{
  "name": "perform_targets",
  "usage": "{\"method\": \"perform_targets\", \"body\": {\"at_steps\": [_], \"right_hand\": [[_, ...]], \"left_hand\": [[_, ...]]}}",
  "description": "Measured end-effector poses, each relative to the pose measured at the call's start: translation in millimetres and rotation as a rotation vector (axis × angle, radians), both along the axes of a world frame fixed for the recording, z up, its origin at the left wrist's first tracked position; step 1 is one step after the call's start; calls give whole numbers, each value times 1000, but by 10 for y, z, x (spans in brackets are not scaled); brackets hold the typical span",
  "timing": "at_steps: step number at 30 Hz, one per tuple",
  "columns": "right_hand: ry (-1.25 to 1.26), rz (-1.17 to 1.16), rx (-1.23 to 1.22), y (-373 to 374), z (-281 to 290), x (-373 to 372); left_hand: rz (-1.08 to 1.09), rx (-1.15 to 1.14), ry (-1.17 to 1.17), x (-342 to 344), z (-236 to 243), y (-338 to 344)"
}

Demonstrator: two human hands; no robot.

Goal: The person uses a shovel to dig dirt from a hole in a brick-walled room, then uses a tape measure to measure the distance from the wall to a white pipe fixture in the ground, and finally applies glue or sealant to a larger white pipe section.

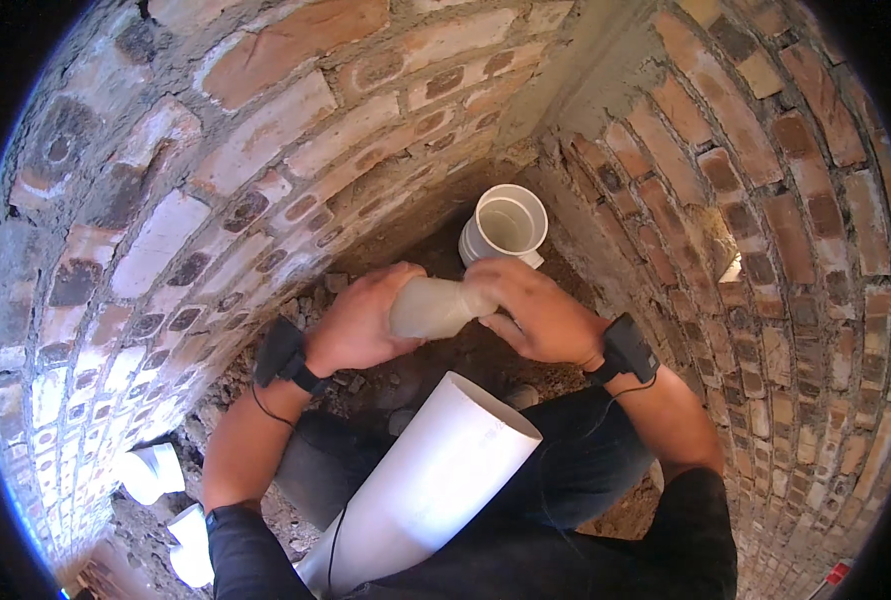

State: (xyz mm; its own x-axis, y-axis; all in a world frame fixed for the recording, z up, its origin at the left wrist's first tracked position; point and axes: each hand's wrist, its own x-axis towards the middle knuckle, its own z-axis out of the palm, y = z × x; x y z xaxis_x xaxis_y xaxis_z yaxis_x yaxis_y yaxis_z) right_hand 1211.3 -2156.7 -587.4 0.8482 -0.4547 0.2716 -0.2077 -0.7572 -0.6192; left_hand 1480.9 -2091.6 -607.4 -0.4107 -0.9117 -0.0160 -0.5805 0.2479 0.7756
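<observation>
A pale, cloudy plastic bottle point(427, 308) lies tilted on its side between my hands, its neck toward the right. My left hand point(357, 315) is wrapped round its body from the left. At the neck end, the fingers of my right hand point(547, 308) are closed round it; any cap there is hidden. Just beyond my right hand, a white plastic pipe fitting point(473, 246) stands with its round mouth facing up. A wide white plastic pipe point(420, 490) leans between my legs, its open end pointing up and away from me.
Brick walls point(265, 130) rise on the left and right point(765, 230), meeting in a corner ahead. Rubble and loose soil point(340, 385) cover the ground. More white fittings point(152, 473) lie at the lower left. Cables hang from the black wrist devices point(630, 350).
</observation>
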Motion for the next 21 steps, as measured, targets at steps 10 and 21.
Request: {"method": "perform_targets", "body": {"at_steps": [10,21], "right_hand": [[-20,-274,107,26,269,-151],[73,-353,21,199,98,-234]], "left_hand": [[74,-72,-221,-93,199,-157],[104,-499,-464,-255,184,-49]]}}
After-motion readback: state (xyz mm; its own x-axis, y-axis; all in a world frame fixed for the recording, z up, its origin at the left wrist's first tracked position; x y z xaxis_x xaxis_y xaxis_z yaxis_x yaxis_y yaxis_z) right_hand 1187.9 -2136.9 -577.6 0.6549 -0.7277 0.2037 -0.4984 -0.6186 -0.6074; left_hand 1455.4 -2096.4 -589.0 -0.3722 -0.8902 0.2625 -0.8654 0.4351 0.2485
